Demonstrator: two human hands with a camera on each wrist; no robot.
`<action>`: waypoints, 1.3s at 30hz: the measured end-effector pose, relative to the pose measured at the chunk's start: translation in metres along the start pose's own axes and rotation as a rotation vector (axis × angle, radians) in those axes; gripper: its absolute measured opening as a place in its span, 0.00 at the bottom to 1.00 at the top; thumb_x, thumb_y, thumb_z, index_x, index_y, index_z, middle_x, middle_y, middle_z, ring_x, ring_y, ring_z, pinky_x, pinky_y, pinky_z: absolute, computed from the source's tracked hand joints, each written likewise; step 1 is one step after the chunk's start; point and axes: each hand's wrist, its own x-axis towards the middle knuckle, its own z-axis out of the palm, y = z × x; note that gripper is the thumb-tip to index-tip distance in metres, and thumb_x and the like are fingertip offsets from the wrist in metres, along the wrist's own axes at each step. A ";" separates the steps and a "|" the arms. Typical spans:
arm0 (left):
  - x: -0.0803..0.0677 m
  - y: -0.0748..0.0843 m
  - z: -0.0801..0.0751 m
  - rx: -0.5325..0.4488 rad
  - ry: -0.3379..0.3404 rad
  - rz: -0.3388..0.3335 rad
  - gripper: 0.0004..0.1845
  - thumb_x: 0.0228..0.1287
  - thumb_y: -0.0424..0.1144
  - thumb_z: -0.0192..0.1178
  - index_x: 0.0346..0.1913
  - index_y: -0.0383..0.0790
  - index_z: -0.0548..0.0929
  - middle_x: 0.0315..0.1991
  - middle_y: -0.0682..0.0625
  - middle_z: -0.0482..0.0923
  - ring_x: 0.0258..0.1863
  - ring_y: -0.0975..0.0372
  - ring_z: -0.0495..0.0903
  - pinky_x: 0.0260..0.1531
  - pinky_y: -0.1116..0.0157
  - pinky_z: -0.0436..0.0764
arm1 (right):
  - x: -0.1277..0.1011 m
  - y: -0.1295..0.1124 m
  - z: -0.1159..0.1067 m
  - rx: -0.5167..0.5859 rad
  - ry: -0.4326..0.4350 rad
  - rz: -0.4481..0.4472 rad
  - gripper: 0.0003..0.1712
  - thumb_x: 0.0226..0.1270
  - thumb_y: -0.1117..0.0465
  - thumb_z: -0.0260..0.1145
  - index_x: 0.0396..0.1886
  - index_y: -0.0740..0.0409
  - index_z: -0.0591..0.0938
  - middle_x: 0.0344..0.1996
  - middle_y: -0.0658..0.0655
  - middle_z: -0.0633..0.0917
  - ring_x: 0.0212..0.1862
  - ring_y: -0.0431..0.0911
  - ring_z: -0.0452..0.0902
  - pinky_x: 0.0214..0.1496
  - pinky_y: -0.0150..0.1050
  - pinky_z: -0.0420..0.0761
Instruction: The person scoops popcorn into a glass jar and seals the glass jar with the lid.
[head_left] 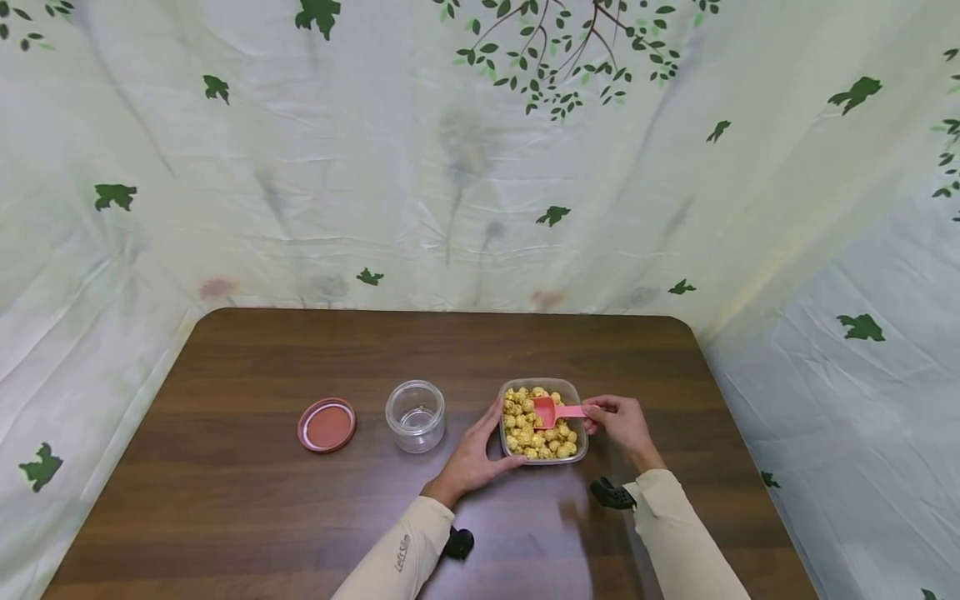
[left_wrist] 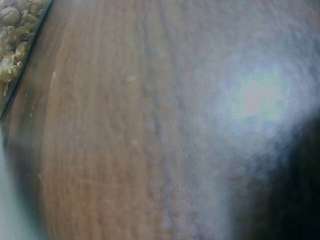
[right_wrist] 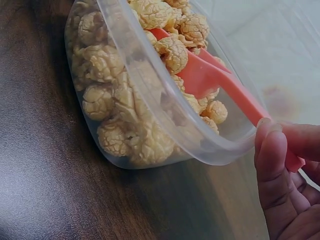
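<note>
We're mid-scoop AFAICT: R hand (head_left: 618, 425) clamped on scoop (head_left: 558, 412), which is dug into popcorn (head_left: 521, 437) just left of grip, L hand (head_left: 472, 458) spread against tub (head_left: 543, 462) on opp. side; next move prob. needs a level lift w/o spilling, tub held steady.

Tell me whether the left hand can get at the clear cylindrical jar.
Likely yes: the clear cylindrical jar stands beside the left hand with nothing visible between, though its fingers now touch the clear squarish plastic tub.
</note>
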 end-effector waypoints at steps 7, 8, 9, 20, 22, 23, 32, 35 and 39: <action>0.001 -0.002 0.000 0.017 0.001 0.008 0.54 0.54 0.53 0.70 0.77 0.43 0.49 0.76 0.44 0.49 0.72 0.49 0.54 0.69 0.52 0.58 | 0.001 0.001 0.003 -0.008 0.012 0.006 0.11 0.68 0.69 0.62 0.45 0.73 0.82 0.28 0.64 0.82 0.25 0.43 0.77 0.33 0.40 0.83; 0.001 -0.002 0.000 0.017 0.000 0.009 0.54 0.53 0.53 0.70 0.77 0.43 0.49 0.76 0.44 0.49 0.72 0.49 0.54 0.69 0.51 0.58 | 0.001 0.001 0.003 -0.009 0.011 0.007 0.11 0.68 0.69 0.62 0.44 0.73 0.82 0.27 0.64 0.82 0.25 0.43 0.77 0.33 0.40 0.83; 0.001 -0.002 0.000 0.019 0.000 0.008 0.54 0.53 0.53 0.70 0.77 0.42 0.49 0.76 0.44 0.49 0.72 0.49 0.54 0.69 0.51 0.58 | 0.001 0.001 0.003 -0.010 0.011 0.009 0.11 0.68 0.69 0.62 0.44 0.73 0.82 0.27 0.62 0.82 0.25 0.43 0.76 0.33 0.40 0.82; 0.001 -0.002 0.000 0.013 -0.006 0.004 0.55 0.54 0.52 0.70 0.77 0.42 0.48 0.76 0.45 0.48 0.73 0.50 0.53 0.69 0.52 0.56 | 0.001 0.002 0.004 0.004 -0.008 -0.014 0.11 0.67 0.69 0.63 0.44 0.74 0.82 0.25 0.62 0.81 0.24 0.43 0.75 0.30 0.37 0.81; 0.001 -0.001 0.000 0.010 -0.003 0.012 0.54 0.53 0.52 0.70 0.77 0.41 0.49 0.76 0.44 0.48 0.72 0.49 0.53 0.69 0.51 0.57 | 0.001 0.003 0.004 0.015 -0.012 -0.019 0.11 0.67 0.69 0.63 0.43 0.74 0.82 0.25 0.63 0.81 0.23 0.43 0.75 0.29 0.36 0.81; 0.000 -0.001 -0.001 0.010 -0.003 0.014 0.54 0.53 0.52 0.70 0.77 0.40 0.49 0.76 0.44 0.49 0.72 0.49 0.53 0.69 0.51 0.57 | 0.002 0.003 0.004 0.021 -0.011 -0.017 0.11 0.67 0.69 0.63 0.43 0.74 0.82 0.24 0.62 0.81 0.23 0.43 0.75 0.28 0.36 0.81; 0.000 -0.003 0.000 0.007 0.005 0.018 0.54 0.53 0.52 0.70 0.77 0.41 0.49 0.76 0.44 0.49 0.72 0.49 0.54 0.69 0.51 0.58 | 0.005 0.006 0.002 0.125 -0.025 0.048 0.15 0.67 0.68 0.63 0.48 0.77 0.80 0.24 0.57 0.81 0.24 0.41 0.75 0.28 0.33 0.80; 0.000 -0.003 0.000 0.009 0.000 0.014 0.54 0.53 0.53 0.70 0.77 0.42 0.49 0.76 0.45 0.48 0.73 0.51 0.53 0.69 0.52 0.57 | 0.006 0.008 0.001 0.147 -0.026 0.054 0.15 0.68 0.69 0.62 0.48 0.78 0.79 0.23 0.55 0.81 0.24 0.40 0.75 0.28 0.32 0.80; 0.000 -0.003 -0.001 0.013 0.000 0.016 0.54 0.53 0.53 0.70 0.77 0.42 0.49 0.76 0.45 0.48 0.73 0.50 0.53 0.69 0.51 0.57 | 0.007 0.009 0.001 0.162 -0.025 0.048 0.15 0.68 0.70 0.61 0.49 0.79 0.79 0.22 0.54 0.81 0.23 0.40 0.75 0.27 0.32 0.80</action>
